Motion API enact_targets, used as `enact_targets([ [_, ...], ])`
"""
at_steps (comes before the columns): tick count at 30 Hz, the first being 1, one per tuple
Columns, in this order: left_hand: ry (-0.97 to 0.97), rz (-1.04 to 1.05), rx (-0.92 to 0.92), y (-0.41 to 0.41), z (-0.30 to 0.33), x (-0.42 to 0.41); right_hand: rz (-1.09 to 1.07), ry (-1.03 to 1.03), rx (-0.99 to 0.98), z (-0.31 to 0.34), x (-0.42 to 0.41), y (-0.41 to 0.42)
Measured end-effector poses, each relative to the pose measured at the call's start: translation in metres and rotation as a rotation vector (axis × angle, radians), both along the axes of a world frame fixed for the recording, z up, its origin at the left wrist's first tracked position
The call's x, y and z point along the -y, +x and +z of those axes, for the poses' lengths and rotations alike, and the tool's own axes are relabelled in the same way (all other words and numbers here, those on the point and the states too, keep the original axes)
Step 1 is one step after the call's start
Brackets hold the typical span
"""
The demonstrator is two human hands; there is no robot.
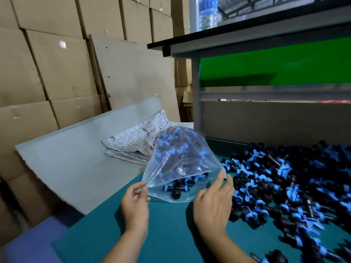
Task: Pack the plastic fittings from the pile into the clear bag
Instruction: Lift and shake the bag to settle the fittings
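Clear plastic bag (178, 164) partly filled with black-and-blue fittings (177, 185), sitting on green table (171, 234) left of pile (288, 188) | left hand (135, 204) pinching bag's open edge | right hand (213, 204) gripping opposite edge, fingers curled on plastic | folded cloth (136, 143) lying behind bag | cardboard boxes (47, 63) stacking up far left

**Person's arms and hands: visible parts**

Left hand (135, 203): bare, no glove, ring or watch in view. Right hand (212, 207): bare likewise. Fingers (221, 179): uncovered, nails short and unpainted where visible. Both forearms: bare to the frame's lower edge; no sleeve, cuff or strap shows.
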State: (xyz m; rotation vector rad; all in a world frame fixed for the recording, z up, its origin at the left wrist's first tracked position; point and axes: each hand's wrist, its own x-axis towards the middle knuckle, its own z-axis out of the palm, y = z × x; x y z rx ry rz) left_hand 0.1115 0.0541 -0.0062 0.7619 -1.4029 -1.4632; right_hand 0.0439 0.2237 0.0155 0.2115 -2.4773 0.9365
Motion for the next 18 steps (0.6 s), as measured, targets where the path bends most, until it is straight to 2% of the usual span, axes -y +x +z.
enact_targets([
  [3,0.015,0.090,-0.076,0.003,-0.003,0.005,-0.044,-0.083,0.036,0.006,-0.001,0.004],
  [5,-0.007,0.153,-0.030,0.003,-0.002,0.003,-0.061,-0.062,-0.012,0.008,-0.002,0.006],
  [7,-0.107,0.211,0.152,0.001,0.004,-0.001,0.014,0.070,-0.180,0.004,-0.002,0.009],
  [10,-0.314,0.247,0.410,0.002,0.015,-0.013,0.305,0.321,-0.349,-0.009,0.000,0.021],
  [13,-0.577,0.304,0.620,-0.001,0.023,-0.023,0.415,0.418,-0.190,-0.017,0.003,0.027],
  [15,-0.697,0.308,0.627,-0.009,0.042,-0.026,0.410,0.431,-0.141,-0.020,0.003,0.025],
  [18,-0.818,0.348,0.562,-0.025,0.079,-0.026,0.361,0.406,-0.182,-0.016,0.001,0.021],
])
